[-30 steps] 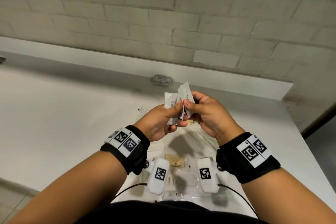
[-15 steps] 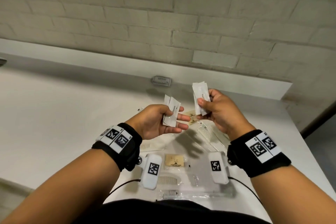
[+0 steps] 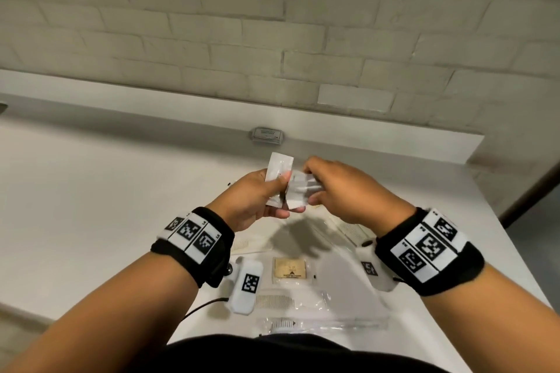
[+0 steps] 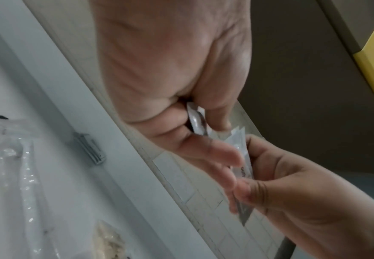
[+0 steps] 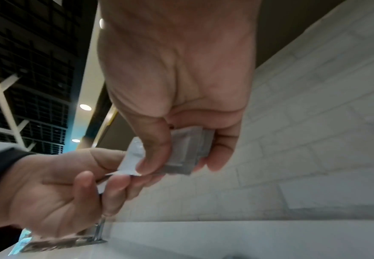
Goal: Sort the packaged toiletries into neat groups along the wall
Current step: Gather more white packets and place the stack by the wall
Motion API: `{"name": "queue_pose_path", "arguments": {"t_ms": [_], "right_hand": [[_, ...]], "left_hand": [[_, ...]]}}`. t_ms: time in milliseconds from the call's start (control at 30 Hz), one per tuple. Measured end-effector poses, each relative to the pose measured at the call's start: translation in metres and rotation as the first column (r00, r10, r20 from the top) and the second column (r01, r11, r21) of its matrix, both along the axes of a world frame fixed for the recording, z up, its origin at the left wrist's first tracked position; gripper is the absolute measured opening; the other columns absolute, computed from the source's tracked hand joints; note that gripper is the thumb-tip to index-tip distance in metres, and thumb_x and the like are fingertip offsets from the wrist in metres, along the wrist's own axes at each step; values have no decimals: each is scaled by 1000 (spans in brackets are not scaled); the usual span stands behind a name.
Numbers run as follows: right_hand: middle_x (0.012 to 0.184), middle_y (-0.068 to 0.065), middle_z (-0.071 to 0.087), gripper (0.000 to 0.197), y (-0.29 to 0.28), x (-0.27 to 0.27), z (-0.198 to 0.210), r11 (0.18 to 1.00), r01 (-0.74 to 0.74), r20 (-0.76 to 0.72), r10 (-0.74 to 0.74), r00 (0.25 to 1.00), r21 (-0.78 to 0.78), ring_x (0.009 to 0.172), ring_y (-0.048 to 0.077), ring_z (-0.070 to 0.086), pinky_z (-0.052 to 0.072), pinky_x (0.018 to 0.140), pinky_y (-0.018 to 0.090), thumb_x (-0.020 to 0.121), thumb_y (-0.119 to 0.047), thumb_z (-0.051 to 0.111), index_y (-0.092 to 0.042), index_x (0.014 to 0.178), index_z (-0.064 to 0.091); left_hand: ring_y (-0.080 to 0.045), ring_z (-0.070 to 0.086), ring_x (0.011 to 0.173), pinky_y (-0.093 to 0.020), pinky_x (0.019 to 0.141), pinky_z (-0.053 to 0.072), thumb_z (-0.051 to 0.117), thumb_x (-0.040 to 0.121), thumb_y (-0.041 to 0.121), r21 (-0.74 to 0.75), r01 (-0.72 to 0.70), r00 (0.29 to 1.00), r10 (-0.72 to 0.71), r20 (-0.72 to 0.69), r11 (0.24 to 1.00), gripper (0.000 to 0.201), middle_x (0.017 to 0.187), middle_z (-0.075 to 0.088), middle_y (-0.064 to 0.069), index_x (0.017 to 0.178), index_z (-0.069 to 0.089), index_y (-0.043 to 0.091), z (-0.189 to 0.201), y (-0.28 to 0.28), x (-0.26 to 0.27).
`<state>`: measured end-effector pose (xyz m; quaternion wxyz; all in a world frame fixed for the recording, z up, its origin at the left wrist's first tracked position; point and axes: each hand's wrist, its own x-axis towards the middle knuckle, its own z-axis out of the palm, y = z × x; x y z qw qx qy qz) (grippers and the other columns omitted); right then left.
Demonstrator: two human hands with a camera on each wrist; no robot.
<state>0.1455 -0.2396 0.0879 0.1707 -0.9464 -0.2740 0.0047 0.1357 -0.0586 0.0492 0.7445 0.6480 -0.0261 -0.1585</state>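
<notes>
Both hands are raised above the white counter and meet at its middle. My left hand pinches upright white sachets between thumb and fingers. My right hand grips another white sachet, held sideways and pressed against the left hand's ones. The right wrist view shows that sachet clamped under thumb and fingers, touching the left hand's sachets. In the left wrist view the sachets are edge-on between both hands. A small grey packet lies at the wall.
Below my hands lie more packaged items: a tan square sachet, combs in clear wrap, a wrapped toothbrush near the front edge, more clear wraps on the right. The brick wall and a raised ledge bound the counter's back.
Half a second ago the hands were apart, each with its own sachets. They have come together again, and the right hand's sachet now lies across the left hand's ones.
</notes>
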Motion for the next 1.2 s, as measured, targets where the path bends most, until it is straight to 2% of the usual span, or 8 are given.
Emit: {"name": "queue_pose_path", "arguments": {"t_ms": [167,267,467,600,700,867,1067,1200], "right_hand": [[100,-1,63,34,5,6,-5,771,297,-367,-89,926,563,80,18,62,52,61,32,93,-16,57,-20,125,45],[102,5,65,33,26,3,-12,662,327,-475,50,879,674,81,21,63,54,61,33,96,-8,49,-20,126,49],[123,-6,57,67,43,3,-29,817,283,-320,-128,939,503,104,15,60,55,85,34,88,-21,61,-38,146,32],[144,-1,29,111,31,0,-30,978,140,102,-157,982,153,135,20,24,23,113,36,63,-58,75,-39,151,10],[160,-9,-3,137,27,-1,-24,997,-70,2,70,998,18,148,16,-5,0,117,35,53,-51,85,-38,149,-12],[135,-5,32,122,25,2,-22,994,-58,11,58,998,91,124,16,40,38,97,25,61,-40,82,-29,152,2],[136,-7,30,117,26,-2,-26,992,-72,33,69,997,106,126,16,39,38,102,27,62,-45,81,-29,152,8],[143,-11,22,122,24,3,-28,937,71,-221,7,975,343,126,9,37,38,102,27,61,-44,85,-31,152,4]], "left_hand": [[-26,66,108,-34,85,55,29,98,50,-196,-138,990,141,-1,971,55,120,66,-11,132,50,13,-10,0,3],[-21,67,97,-30,77,54,27,99,48,-273,-119,993,121,-13,955,55,111,69,-9,128,53,9,-5,-18,3],[-9,56,50,-19,44,39,42,98,9,-259,-239,971,235,-44,936,16,69,60,-2,98,58,9,0,-31,2],[-19,68,62,-24,48,51,41,97,7,-260,-319,946,288,-148,911,20,80,67,-11,107,58,2,-2,-23,6],[-21,61,62,-30,56,54,43,91,1,-126,-214,968,193,-163,969,18,73,60,-12,92,61,2,0,-21,2],[-13,53,58,-24,50,39,41,84,0,-100,-65,979,44,-197,993,17,61,53,-3,79,56,5,3,-24,-4],[-13,58,57,-22,47,43,47,90,12,-122,-110,964,77,-253,986,17,66,55,-1,78,58,13,2,-26,-4],[-17,65,66,-27,59,53,47,96,15,-364,-312,943,238,-233,878,19,62,53,-2,82,59,10,-1,-25,3]]}}
